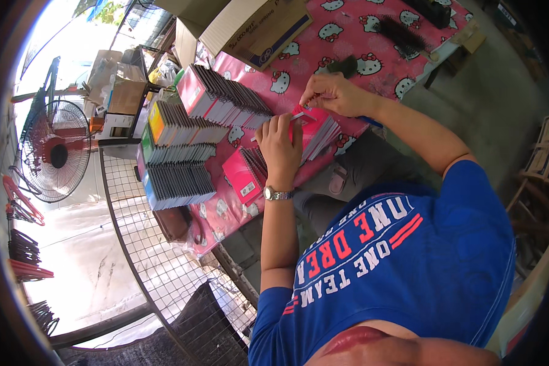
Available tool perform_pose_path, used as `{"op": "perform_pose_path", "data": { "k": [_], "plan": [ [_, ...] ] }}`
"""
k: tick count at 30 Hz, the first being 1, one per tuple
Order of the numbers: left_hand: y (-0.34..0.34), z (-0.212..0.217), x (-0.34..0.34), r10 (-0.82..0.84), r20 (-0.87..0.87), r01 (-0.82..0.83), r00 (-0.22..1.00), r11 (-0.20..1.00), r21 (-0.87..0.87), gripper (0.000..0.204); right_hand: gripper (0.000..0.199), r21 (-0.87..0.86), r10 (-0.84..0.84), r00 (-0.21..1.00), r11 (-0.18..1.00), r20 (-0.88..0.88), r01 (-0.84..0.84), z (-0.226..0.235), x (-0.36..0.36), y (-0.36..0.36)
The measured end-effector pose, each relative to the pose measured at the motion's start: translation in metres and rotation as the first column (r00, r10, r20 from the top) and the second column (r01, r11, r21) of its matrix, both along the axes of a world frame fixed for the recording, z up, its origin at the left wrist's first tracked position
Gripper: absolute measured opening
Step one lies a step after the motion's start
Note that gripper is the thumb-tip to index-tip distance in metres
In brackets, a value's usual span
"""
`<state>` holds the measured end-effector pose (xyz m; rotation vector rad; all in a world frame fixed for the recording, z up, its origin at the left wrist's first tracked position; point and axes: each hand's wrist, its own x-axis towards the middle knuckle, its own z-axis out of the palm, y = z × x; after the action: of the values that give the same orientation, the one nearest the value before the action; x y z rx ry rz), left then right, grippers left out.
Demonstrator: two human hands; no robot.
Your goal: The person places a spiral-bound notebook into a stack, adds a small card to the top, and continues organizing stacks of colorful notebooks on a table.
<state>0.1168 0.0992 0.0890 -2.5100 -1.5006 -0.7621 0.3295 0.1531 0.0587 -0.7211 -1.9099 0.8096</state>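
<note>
My left hand point(279, 145), with a metal watch on its wrist, holds down the top pink packet point(316, 125) of a small stack on a pink cartoon-cat tablecloth point(348, 27). My right hand point(334, 94) is just beyond it. Its fingertips pinch a small thin white piece point(305, 105) at that packet's top edge. Both hands are touching the same packet. Another pink packet point(243, 175) lies flat just to the left of my left wrist.
Rows of flat packets stand on edge on the left: pink point(222, 97), yellow and green point(177, 125), dark point(177, 183). A cardboard box point(256, 27) and black hairbrushes point(402, 33) lie farther back. A wire mesh panel point(165, 256), a standing fan point(52, 152) and hangers point(18, 207) are to the left.
</note>
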Motion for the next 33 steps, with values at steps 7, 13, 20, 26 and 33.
{"op": "perform_pose_path", "data": {
  "k": [7, 13, 20, 26, 33],
  "plan": [
    [-0.003, 0.0, 0.004, 0.008, -0.002, -0.008, 1.0, 0.999, 0.036, 0.019, 0.013, -0.014, 0.123, 0.988, 0.992, -0.089, -0.124, 0.003, 0.008, -0.001],
    [-0.005, -0.003, 0.002, 0.03, -0.025, -0.029, 0.999, 0.998, 0.053, 0.02, 0.017, -0.402, 0.229, 0.973, 0.889, -0.025, -0.219, 0.024, 0.008, -0.01],
    [-0.005, -0.002, 0.016, 0.002, -0.055, 0.002, 0.999, 0.998, 0.061, 0.03, 0.034, -0.129, 0.083, 0.996, 0.989, 0.037, -0.078, 0.018, 0.003, -0.012],
    [-0.005, 0.0, 0.01, 0.031, -0.097, -0.028, 0.995, 0.999, 0.036, 0.027, 0.032, -0.281, 0.161, 0.958, 0.955, 0.237, -0.091, 0.04, -0.002, -0.01],
    [-0.001, -0.008, 0.005, -0.035, 0.014, 0.035, 0.999, 0.998, -0.054, 0.023, 0.049, 0.471, -0.861, 0.234, 0.453, 0.452, 0.756, -0.097, 0.006, 0.059]
  ]
}}
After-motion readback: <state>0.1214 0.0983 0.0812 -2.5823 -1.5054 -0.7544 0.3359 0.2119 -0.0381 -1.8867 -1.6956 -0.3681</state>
